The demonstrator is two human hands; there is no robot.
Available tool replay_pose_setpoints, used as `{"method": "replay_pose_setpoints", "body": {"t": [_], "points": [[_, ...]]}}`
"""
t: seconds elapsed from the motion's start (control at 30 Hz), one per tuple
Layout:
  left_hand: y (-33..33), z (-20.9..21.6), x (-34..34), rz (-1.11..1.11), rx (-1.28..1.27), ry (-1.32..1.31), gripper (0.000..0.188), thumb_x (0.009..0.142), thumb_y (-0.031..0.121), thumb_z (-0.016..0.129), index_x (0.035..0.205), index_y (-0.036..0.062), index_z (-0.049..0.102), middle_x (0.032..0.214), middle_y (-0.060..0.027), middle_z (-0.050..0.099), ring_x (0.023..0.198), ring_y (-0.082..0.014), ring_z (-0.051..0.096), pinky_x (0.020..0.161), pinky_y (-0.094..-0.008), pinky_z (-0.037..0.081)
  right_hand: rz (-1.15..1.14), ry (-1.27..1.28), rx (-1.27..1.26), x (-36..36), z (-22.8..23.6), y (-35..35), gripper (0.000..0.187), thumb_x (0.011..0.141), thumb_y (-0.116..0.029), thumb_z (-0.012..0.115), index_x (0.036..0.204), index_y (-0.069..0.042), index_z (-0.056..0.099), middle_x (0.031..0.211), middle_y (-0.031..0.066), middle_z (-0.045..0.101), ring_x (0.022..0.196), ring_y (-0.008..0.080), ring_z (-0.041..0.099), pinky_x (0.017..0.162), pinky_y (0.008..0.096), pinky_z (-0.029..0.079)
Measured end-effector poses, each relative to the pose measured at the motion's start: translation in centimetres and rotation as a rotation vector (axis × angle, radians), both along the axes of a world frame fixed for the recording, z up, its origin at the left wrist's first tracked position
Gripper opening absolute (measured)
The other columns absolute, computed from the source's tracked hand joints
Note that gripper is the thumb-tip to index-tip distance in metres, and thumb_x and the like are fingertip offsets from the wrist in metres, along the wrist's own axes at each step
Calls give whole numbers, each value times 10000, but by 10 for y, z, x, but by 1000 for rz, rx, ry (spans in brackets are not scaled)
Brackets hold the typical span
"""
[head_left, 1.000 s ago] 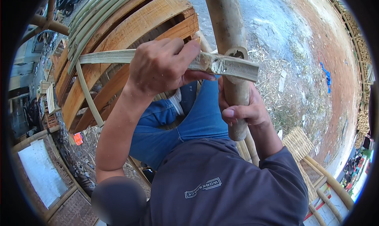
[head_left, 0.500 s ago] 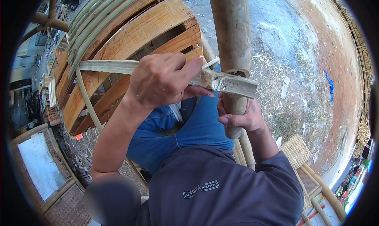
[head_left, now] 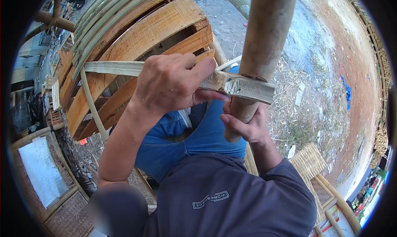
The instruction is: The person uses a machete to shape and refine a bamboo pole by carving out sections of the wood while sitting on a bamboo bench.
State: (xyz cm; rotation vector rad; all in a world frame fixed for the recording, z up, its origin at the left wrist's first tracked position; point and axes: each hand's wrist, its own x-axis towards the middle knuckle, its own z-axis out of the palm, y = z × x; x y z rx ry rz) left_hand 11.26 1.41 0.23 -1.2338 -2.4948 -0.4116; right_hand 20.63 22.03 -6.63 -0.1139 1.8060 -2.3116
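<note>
My left hand is closed round a split bamboo slat, thumb beneath and fingers over the top. The slat's cut end, pale inside with a node, sticks out past my fingers to the right. It lies across the front of a thick bamboo pole, seemingly touching it. Lower down, my right hand grips this pole close to its near end, thumb in front and the other fingers mostly hidden behind. The pole leans, its far end toward the right.
At the far left stand curved wooden boards with gaps between them and several green bamboo strips alongside. A thin bamboo strip crosses below the slat. Shavings litter the ground at right, and a woven bamboo piece is at lower right.
The pole has tilted, its far end swinging right and its near end left. The hole that showed in it is now mostly covered by the slat. My left hand has barely moved.
</note>
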Motion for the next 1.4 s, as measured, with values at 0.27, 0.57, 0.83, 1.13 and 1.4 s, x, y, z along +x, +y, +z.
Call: {"method": "replay_pose_setpoints", "body": {"t": [0.27, 0.57, 0.83, 1.13, 1.4], "points": [[2, -5, 1, 29, 15, 35, 637, 828, 695, 590, 767, 63, 529, 596, -50, 450, 515, -239, 542, 457, -370, 437, -230, 143, -13, 7, -9, -34, 297, 856, -4, 722, 1079, 25, 528, 771, 67, 609, 608, 131, 621, 527, 268, 528], [-2, 3, 3, -27, 33, 134, 575, 880, 684, 549, 797, 115, 573, 574, 3, 445, 491, -153, 544, 448, -295, 439, -347, 120, 69, 4, 1, -33, 232, 816, -4, 747, 994, -9, 599, 800, 19, 638, 699, 79, 604, 614, 248, 484], [-10, -12, -9, 21, 17, 251, 591, 843, 727, 555, 806, 140, 610, 577, 10, 445, 493, -155, 542, 441, -299, 445, -143, -86, -133, 15, 13, -38, 208, 797, -4, 728, 933, -20, 570, 742, 24, 625, 589, 91, 606, 528, 253, 491], [-11, -13, -1, 38, 28, 246, 679, 794, 750, 558, 714, 78, 510, 592, -30, 414, 497, -208, 516, 446, -341, 425, -91, -144, -315, 31, 25, -45, 296, 811, 7, 700, 1020, -14, 491, 726, 54, 601, 556, 122, 598, 494, 270, 492], [-13, -13, 0, 21, 28, 255, 678, 800, 755, 549, 716, 84, 507, 588, -25, 408, 490, -198, 512, 442, -334, 432, -44, -176, -371, 42, 22, -44, 353, 808, 28, 693, 1063, -16, 453, 741, 77, 594, 552, 145, 597, 488, 276, 494]]}}
